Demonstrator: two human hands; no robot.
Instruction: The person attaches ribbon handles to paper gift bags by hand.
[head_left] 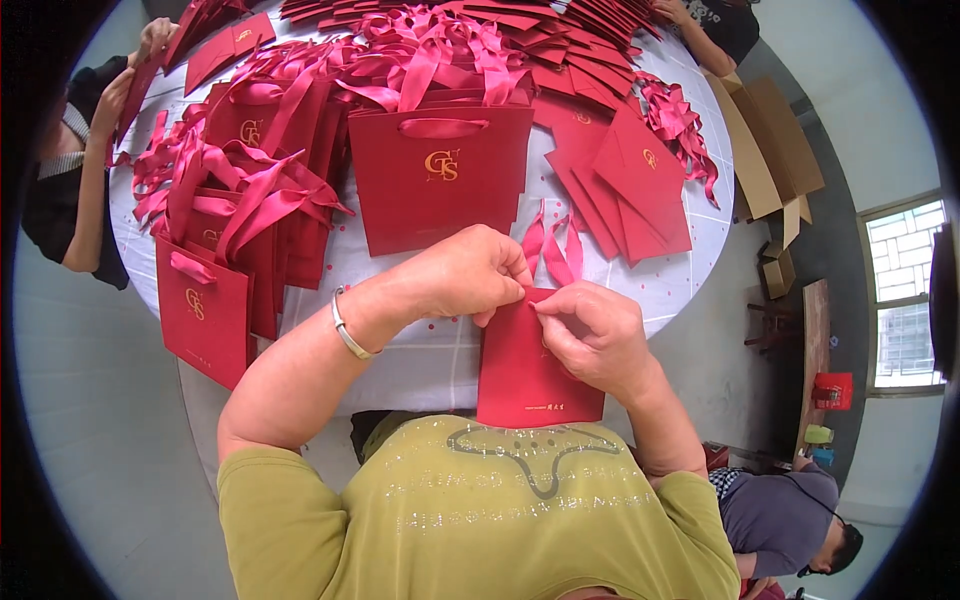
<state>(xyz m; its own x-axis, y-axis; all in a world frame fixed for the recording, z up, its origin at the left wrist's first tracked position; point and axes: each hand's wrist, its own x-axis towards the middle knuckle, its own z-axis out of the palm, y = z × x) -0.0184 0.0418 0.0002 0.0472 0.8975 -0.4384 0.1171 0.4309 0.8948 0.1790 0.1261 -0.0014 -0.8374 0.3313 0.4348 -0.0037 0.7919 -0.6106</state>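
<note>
Nearest the head camera, below an olive-green shirt with a glittery print (500, 500), a flat dark-red paper gift bag (525, 375) hangs over the near edge of the round white table (690, 270), and both hands pinch its top edge: the left hand (465, 272) curls nearly closed on the rim, the right hand (590, 335) closes thumb and forefinger on it beside the pink satin ribbon (552, 245). Keeping the stiff card taut between the pinches should, I judge, feed the slippery ribbon cleanly. Behind stand finished matte red bags with glossy ribbon handles (440, 175) and flat red bag blanks (625, 185).
</note>
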